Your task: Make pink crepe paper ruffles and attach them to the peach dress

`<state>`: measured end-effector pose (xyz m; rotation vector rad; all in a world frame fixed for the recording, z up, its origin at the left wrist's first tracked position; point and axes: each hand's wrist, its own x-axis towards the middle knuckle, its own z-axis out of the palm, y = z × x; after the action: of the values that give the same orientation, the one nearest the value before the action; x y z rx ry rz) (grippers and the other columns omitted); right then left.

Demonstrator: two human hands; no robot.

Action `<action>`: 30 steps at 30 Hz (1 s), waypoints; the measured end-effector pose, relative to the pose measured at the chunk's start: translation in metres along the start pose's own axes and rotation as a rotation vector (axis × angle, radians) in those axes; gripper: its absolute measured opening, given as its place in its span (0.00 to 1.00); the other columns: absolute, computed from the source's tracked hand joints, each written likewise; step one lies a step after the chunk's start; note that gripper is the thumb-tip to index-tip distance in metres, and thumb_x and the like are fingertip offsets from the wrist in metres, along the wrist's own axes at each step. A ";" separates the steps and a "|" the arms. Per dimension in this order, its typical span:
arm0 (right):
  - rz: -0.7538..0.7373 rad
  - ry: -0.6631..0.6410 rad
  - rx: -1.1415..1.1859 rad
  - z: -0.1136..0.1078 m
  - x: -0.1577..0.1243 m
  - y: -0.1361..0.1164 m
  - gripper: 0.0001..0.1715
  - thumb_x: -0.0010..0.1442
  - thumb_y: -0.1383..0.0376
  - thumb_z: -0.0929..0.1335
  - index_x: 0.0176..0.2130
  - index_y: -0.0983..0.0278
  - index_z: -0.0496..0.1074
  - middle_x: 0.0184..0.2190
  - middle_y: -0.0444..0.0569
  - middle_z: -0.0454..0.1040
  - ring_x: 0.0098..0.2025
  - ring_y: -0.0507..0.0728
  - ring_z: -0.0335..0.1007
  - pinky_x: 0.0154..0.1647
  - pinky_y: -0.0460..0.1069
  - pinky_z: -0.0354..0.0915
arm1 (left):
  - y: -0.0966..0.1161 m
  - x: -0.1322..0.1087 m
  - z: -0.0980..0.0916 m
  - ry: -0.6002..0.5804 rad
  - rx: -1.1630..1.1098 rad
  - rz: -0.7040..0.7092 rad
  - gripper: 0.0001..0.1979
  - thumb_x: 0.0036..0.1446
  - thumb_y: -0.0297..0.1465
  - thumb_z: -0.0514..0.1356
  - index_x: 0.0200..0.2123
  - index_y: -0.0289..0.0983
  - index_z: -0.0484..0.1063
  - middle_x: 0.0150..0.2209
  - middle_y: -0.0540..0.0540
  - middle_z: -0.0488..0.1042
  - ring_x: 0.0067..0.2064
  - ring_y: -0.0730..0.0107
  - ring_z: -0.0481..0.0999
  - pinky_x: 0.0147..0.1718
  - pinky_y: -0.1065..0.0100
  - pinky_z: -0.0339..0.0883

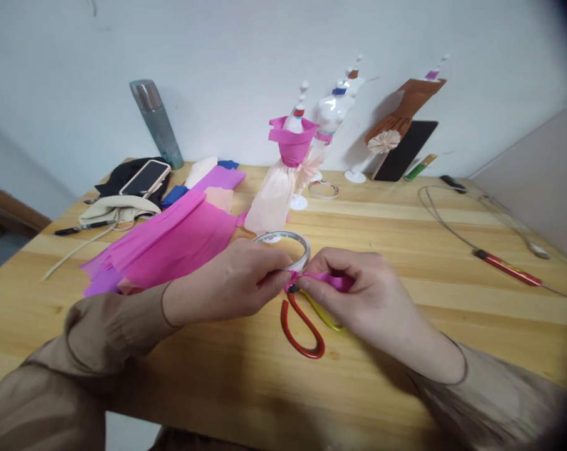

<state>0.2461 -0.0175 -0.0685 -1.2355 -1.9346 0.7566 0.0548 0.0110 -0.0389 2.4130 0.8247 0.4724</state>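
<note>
Both hands meet at the middle of the table over a piece of pink crepe paper [338,281]. My left hand [236,275] is closed, its thumb and fingers pinching one end of the paper. My right hand [368,291] pinches the same paper between thumb and fingers. Just beyond them lies a roll of tape [304,245], partly hidden by my left hand. Scissors with one red and one yellow handle [318,354] lie beneath the hands, their blades hidden. Behind stands a small mannequin [292,153] dressed in a pink top and a cream skirt.
Pink and purple crepe sheets [184,241] spread to the left, beside a phone [146,177] and a pen [83,228]. A flask [157,125] stands at the wall. More mannequins [332,113] and a dark tablet [405,150] are behind. A red tool with a cord [509,268] lies right.
</note>
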 end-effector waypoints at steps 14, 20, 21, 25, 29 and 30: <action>0.198 0.059 0.228 0.011 0.003 0.003 0.18 0.52 0.61 0.70 0.17 0.64 0.63 0.13 0.40 0.60 0.16 0.45 0.48 0.13 0.43 0.45 | -0.005 -0.006 0.012 0.041 0.308 0.125 0.13 0.64 0.25 0.48 0.26 0.35 0.63 0.26 0.48 0.69 0.28 0.72 0.65 0.29 0.69 0.58; 0.233 0.065 0.261 0.010 0.006 0.009 0.19 0.48 0.62 0.73 0.16 0.63 0.61 0.12 0.40 0.61 0.15 0.45 0.50 0.13 0.42 0.46 | -0.013 -0.001 0.010 -0.014 0.220 0.168 0.13 0.64 0.26 0.49 0.25 0.35 0.62 0.24 0.49 0.66 0.27 0.73 0.63 0.28 0.69 0.57; 0.238 0.043 0.265 0.009 0.006 0.010 0.19 0.48 0.62 0.73 0.17 0.63 0.61 0.12 0.40 0.61 0.15 0.46 0.51 0.13 0.42 0.47 | -0.014 0.000 0.009 -0.014 0.159 0.160 0.13 0.64 0.26 0.49 0.25 0.36 0.61 0.23 0.51 0.64 0.26 0.75 0.61 0.27 0.70 0.56; 0.269 -0.015 0.317 0.002 0.005 0.011 0.19 0.49 0.59 0.73 0.20 0.63 0.63 0.13 0.41 0.63 0.15 0.47 0.55 0.13 0.43 0.51 | -0.014 0.003 0.005 -0.003 -0.025 0.096 0.15 0.63 0.28 0.51 0.23 0.36 0.58 0.20 0.55 0.55 0.23 0.78 0.56 0.23 0.72 0.52; 0.225 -0.038 0.271 -0.003 0.006 0.008 0.17 0.53 0.59 0.72 0.21 0.64 0.66 0.16 0.44 0.67 0.17 0.48 0.58 0.15 0.43 0.54 | -0.013 0.003 0.002 0.019 -0.051 0.056 0.15 0.62 0.28 0.52 0.22 0.36 0.58 0.20 0.55 0.55 0.23 0.79 0.55 0.22 0.73 0.51; 0.192 -0.035 0.248 -0.004 0.006 0.007 0.16 0.54 0.60 0.71 0.21 0.65 0.67 0.17 0.44 0.68 0.17 0.48 0.59 0.15 0.43 0.55 | -0.013 0.003 0.002 0.021 -0.048 0.051 0.14 0.62 0.28 0.52 0.22 0.36 0.59 0.20 0.55 0.55 0.23 0.79 0.55 0.22 0.73 0.51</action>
<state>0.2509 -0.0088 -0.0707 -1.2700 -1.7039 1.0885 0.0523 0.0211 -0.0477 2.3937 0.7534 0.5322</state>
